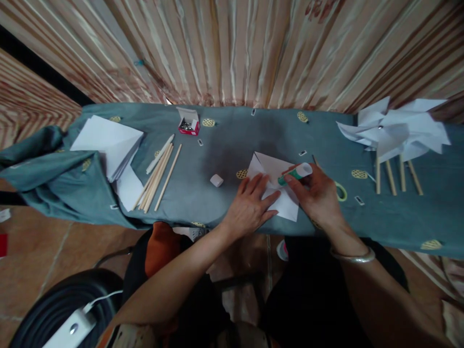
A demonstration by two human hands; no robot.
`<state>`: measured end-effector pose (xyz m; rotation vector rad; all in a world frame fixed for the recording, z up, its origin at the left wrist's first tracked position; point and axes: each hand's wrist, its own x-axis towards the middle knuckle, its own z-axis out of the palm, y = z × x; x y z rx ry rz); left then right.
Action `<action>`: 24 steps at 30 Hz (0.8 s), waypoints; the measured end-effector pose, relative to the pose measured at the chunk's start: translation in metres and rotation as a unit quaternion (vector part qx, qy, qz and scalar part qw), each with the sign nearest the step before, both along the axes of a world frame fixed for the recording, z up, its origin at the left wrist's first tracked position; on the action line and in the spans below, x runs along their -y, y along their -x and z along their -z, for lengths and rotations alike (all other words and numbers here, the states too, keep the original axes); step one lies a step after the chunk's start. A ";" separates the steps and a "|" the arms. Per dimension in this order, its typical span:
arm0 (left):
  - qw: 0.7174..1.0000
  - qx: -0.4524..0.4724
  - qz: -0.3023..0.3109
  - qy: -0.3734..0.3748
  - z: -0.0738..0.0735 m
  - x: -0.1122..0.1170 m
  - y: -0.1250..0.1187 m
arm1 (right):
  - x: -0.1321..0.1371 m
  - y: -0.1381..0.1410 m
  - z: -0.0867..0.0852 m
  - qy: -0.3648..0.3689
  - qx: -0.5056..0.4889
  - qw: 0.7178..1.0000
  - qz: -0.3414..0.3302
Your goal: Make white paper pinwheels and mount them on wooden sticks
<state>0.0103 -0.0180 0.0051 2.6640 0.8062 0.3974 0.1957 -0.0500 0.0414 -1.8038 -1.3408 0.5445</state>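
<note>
A square of white paper (279,164) with cuts or creases lies in front of me on the cloth. Fingers spread, my left hand (252,205) presses flat on the paper's left part. My right hand (317,193) grips a green and white glue stick (299,173), its tip angled down at the middle of the sheet. Left of the paper lies a white cap (216,180). Partly hidden behind my right hand are scissors with a light green handle (340,192).
Wooden sticks (154,181), a white pen (160,154) and stacked white paper (107,140) lie at left. An open red box (189,123) of small metal pieces stands at the back. Several white paper pinwheels (395,128) on sticks lie at right. The cloth-covered table (232,140) meets a curtain behind.
</note>
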 end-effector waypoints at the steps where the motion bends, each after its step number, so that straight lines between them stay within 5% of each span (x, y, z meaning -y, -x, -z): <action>1: 1.000 0.004 -0.001 0.003 0.000 0.000 0.000 | 0.000 0.001 0.000 0.000 0.009 1.000 0.000; 24: 1.000 0.005 -0.002 0.012 0.001 0.000 -0.001 | 0.000 0.004 -0.002 -0.009 0.104 0.995 0.010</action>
